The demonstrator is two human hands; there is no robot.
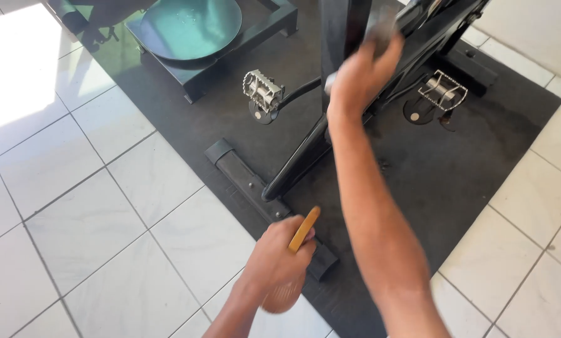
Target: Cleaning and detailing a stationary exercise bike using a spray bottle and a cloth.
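right hand (362, 72) blurred on bike frame (299, 156) — grip unclear

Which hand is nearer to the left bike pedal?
Right. The right hand is up on the bike frame, beside the left pedal. The left hand is far below it, gripping a yellow-handled tool.

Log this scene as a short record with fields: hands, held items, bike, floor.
left hand: low, closed around a yellow handle, brush-like end below it, blurred
right hand: raised, pressed on the bike frame, something grey under the fingers, blurred
bike: black, two metal pedals, base bar near left hand
mat: dark, under the bike
floor: white tiles
other: round teal dish on a black stand, top left
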